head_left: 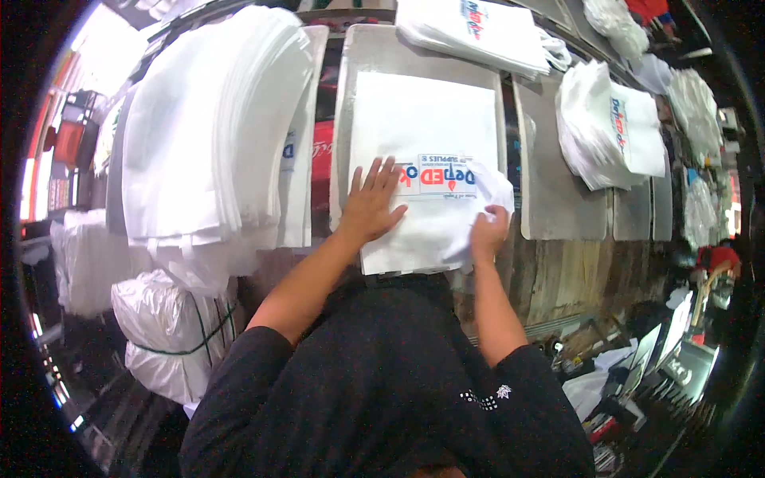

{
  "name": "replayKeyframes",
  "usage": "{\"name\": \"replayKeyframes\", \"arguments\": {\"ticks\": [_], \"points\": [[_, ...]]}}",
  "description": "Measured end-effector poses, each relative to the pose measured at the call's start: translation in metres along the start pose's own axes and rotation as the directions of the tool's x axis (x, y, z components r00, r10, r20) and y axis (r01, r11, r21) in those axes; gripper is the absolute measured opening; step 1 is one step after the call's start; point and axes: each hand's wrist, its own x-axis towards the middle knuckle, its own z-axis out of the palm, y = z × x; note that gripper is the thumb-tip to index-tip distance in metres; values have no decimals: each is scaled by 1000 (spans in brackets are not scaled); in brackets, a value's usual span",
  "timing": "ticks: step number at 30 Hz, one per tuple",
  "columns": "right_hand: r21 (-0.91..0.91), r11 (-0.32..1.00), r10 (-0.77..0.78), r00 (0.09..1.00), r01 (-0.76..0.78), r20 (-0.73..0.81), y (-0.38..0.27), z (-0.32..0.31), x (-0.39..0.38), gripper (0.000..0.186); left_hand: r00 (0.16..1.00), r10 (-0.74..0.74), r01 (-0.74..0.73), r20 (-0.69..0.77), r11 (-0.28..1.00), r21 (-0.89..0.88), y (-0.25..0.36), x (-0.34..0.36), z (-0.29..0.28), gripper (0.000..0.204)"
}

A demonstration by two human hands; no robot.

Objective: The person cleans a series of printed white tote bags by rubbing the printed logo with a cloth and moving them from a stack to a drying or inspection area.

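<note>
Far to the left of the fingers and nearer the body, a silvery wrapped bundle is bound with dark cord, presumably to keep its wrapping closed. Above it, also left of the fingers, a thick white stack lies with its edges fanned, which probably makes single layers easier to lift. The left hand rests flat, fingers spread and grasping nothing, on the printed white piece, seemingly steadying it on the grey board. That piece reaches from under the left fingers to the right ones. There the right hand, somewhat blurred, has its fingers grasping the raised, rumpled right edge, likely why the other palm presses. Beyond the right fingers, a second stack overlaps the board's far corner, perhaps parked aside. Rightmost, past those fingers, a loose printed stack sits on another board, maybe to stay separate.
</note>
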Motion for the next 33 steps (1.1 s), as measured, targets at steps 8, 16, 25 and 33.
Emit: {"name": "replayKeyframes", "arguments": {"ticks": [8,16,25,33], "points": [[176,877,468,878,-447,-99,125,-168,26,12,998,55,-55,32,998,-13,-8,-9,2,82],[-160,858,507,751,-489,423,73,-113,-36,48,838,435,-423,330,899,-111,-4,-78,-13,54],[147,870,408,855,-470,319,84,-92,-44,41,962,268,-241,50,921,-305,60,-61,-33,20],[345,917,308,904,-200,-295,87,-295,-49,22,936,308,-78,170,654,-753,234,-74,-28,24]]}}
